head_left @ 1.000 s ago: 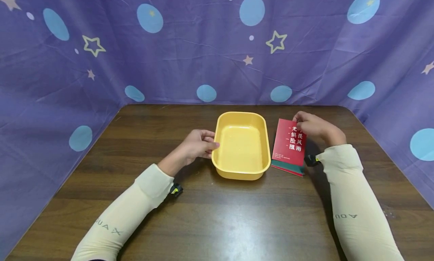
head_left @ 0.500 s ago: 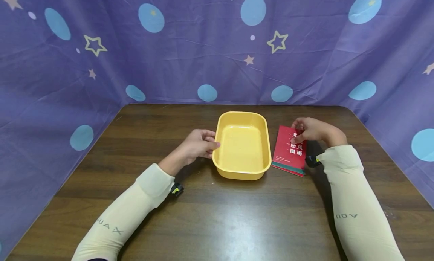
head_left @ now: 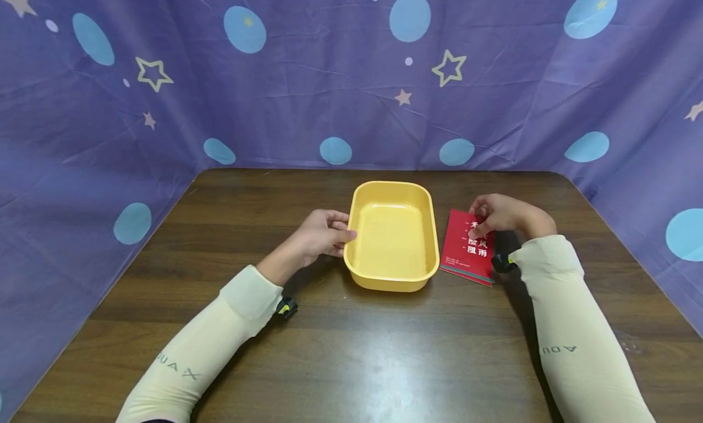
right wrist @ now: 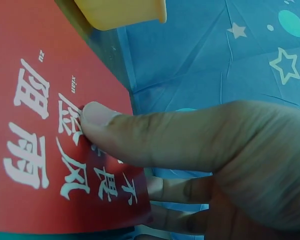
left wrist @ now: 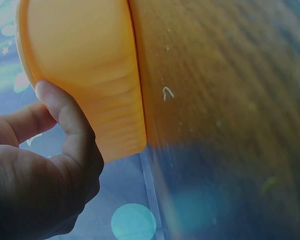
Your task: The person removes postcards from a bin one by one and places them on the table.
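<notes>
A yellow plastic tray (head_left: 392, 285) stands on the wooden table, nothing in it. My left hand (head_left: 317, 237) pinches its left rim, thumb over the edge and fingers outside; the left wrist view shows the tray's side wall (left wrist: 90, 65) close up. Right of the tray lies a small stack of booklets, the top one a red booklet (head_left: 457, 246) with white Chinese characters. My right hand (head_left: 508, 216) pinches its far end, thumb on the cover and fingers at the back edge. A thin teal strip (head_left: 467, 272) and a red edge show under it.
The dark wooden table (head_left: 329, 350) reaches back to a purple curtain (head_left: 307, 93) printed with stars and blue ovals. The booklets lie close beside the tray's right wall. Both forearms wear pale sleeves (head_left: 571, 325) with dark wrist cameras.
My right hand has drawn the red booklet nearer to me, so it covers more of the teal one beneath. The left hand and tray have stayed put.
</notes>
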The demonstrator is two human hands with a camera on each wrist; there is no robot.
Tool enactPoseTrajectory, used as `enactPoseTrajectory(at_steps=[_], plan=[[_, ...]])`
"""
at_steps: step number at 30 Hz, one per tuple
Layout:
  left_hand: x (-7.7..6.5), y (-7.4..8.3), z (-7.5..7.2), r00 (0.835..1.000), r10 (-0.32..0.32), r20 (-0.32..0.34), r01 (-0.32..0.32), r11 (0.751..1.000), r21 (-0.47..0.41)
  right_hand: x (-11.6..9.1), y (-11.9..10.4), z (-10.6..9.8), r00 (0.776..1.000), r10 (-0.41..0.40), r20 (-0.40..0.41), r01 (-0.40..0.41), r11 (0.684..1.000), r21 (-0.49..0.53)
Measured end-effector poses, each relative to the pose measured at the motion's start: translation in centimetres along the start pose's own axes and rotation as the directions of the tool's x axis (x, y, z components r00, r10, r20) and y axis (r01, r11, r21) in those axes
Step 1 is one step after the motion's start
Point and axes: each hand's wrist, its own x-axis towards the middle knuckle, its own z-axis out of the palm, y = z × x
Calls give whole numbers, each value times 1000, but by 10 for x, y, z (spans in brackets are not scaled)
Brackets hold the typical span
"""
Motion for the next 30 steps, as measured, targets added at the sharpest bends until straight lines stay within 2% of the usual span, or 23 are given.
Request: enactPoseTrajectory(at_steps=[7,14,19,25,30], plan=[[0,0,0,1000,1,3,-1,1000,-2,2,2,2,1000,4,11,-4,1000,-10],[0,-1,0,1000,-3,-3,3,1000,3,2,1,1,998,46,31,-46,999,-13],[0,0,0,1000,2,-2,-2,1000,5,1,0,0,999,26,20,-25,999,-28],[1,-1,-1,1000,2,-1,-2,1000,2,-3,-9,-2,994,-30,-100,19,994,-105],[2,-3,-1,1000,-3,-6,3,1000,5,-4,-23,-2,967,-136,-216,102,981,-163]])
